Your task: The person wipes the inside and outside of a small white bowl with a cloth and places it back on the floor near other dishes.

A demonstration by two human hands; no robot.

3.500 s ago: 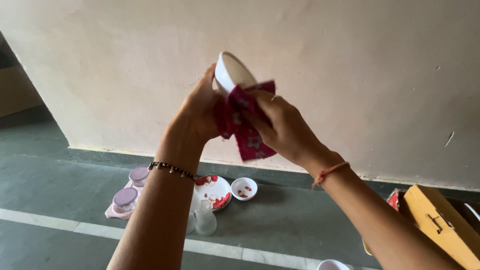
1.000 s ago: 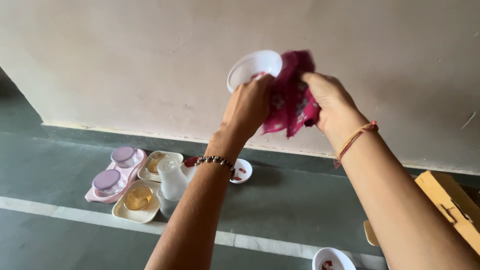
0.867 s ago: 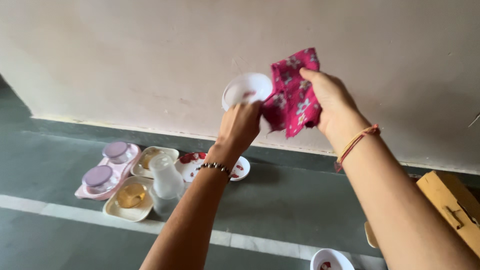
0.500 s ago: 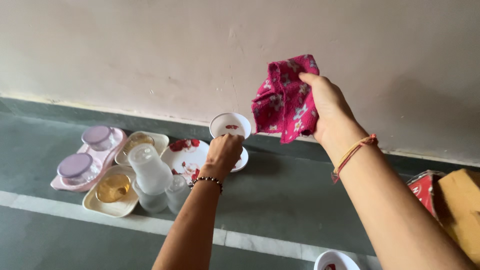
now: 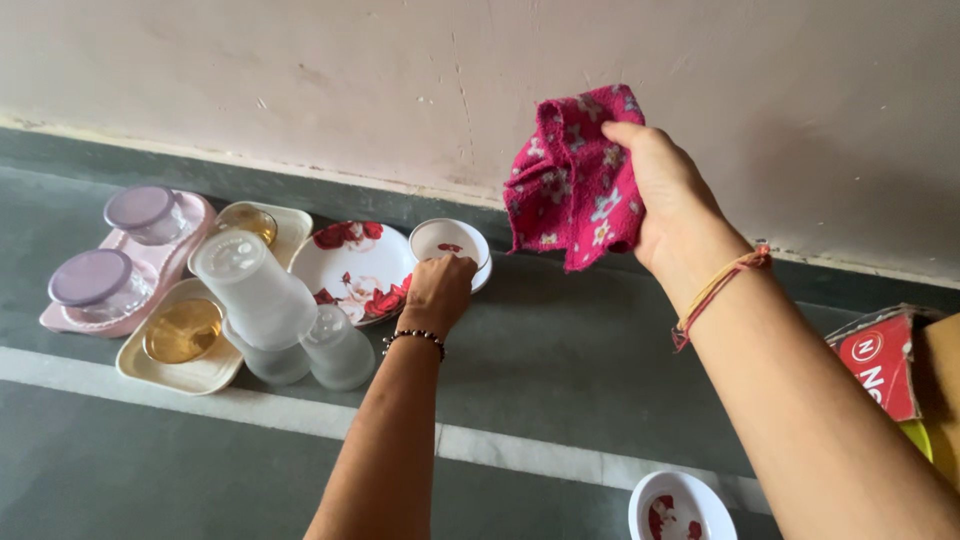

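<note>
My left hand (image 5: 437, 290), with a beaded bracelet at the wrist, reaches down and grips the near rim of a small white bowl (image 5: 447, 242) with a red flower print. The bowl rests on another white bowl on the dark floor, beside a white plate (image 5: 352, 270) with red flowers. My right hand (image 5: 668, 195) is raised in front of the wall and clutches a bunched pink floral cloth (image 5: 572, 184). A thread band circles the right wrist.
Left of the plate stand frosted plastic tumblers (image 5: 255, 290), upside down, two cream trays (image 5: 185, 345) with amber glass bowls, and a pink tray (image 5: 120, 275) with two purple-lidded jars. Another floral bowl (image 5: 680, 505) lies near the bottom edge. A red carton (image 5: 885, 360) sits at right.
My left hand lowered the bowl from in front of the wall down onto the bowl on the floor. My right hand drew the cloth off the bowl and stayed raised.
</note>
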